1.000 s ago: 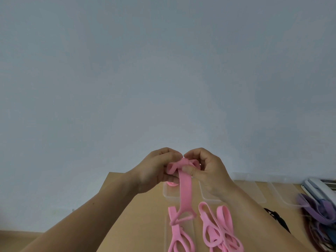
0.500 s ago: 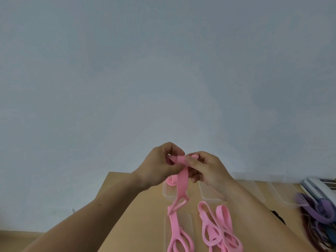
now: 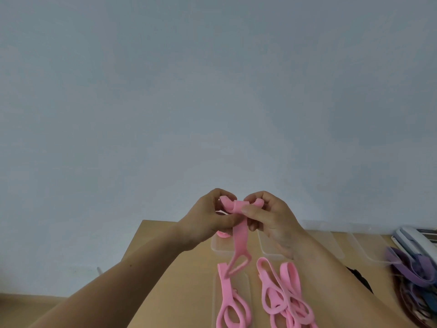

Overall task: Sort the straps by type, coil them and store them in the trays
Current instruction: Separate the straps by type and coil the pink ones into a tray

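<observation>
Grip of left hand (image 3: 208, 221) and right hand (image 3: 272, 220) pinching pink strap (image 3: 240, 235), long axis vertical, loop downward.

Legible markings: none. The pink straps (image 3: 283, 294) at 6 o'clock and the clear trays (image 3: 369, 249) at 5 o'clock present plain surfaces. The white device (image 3: 416, 242) at the 4 o'clock edge of the frame has a dark strip along its far side (any characters there are too small and blurred to resolve).
</observation>
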Available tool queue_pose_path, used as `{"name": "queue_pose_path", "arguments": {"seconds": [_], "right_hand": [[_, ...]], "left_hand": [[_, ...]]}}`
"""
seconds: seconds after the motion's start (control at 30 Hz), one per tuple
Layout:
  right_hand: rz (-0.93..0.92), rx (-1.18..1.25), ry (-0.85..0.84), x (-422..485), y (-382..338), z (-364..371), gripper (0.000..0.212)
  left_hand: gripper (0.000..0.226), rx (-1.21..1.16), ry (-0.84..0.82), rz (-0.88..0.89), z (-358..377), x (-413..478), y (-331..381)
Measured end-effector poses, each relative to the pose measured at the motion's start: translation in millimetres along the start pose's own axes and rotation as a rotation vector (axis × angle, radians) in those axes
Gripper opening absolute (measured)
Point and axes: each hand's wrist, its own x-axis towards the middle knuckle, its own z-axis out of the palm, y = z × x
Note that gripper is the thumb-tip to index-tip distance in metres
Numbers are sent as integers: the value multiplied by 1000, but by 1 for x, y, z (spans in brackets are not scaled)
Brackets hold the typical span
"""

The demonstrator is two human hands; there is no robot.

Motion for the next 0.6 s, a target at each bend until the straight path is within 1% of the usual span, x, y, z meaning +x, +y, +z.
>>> {"name": "queue_pose_path", "arguments": {"seconds": [0.1, 0.17, 0.27, 0.33, 0.4, 0.47, 0.53, 0.6], "right_hand": [[-37, -36, -28, -2, -1, -1, 27], [-60, -49, -18, -3, 1, -2, 25], [-79, -46, -7, -3, 4, -3, 27], [-84, -55, -9, -2, 6, -2, 30], [-94, -82, -9, -1, 9, 0, 33], [-97, -102, -10, 0, 9, 0, 41], [-79, -72, -25, 1, 9, -2, 48], [-40, -13, -26, 3, 6, -3, 46]], "left_hand": [[25, -7, -40, -64, -3, 0, 0], [30, -49, -56, -89, -4, 0, 2], [40, -120, -115, -117, -4, 0, 6], [40, -135, -78, -136, -5, 1, 6], [36, -129, -25, -127, -6, 2, 5], [37, -140, 3, -105, -6, 3, 3], [38, -158, -2, -76, -6, 4, 2], [37, -128, -16, -32, -6, 5, 0]]}}
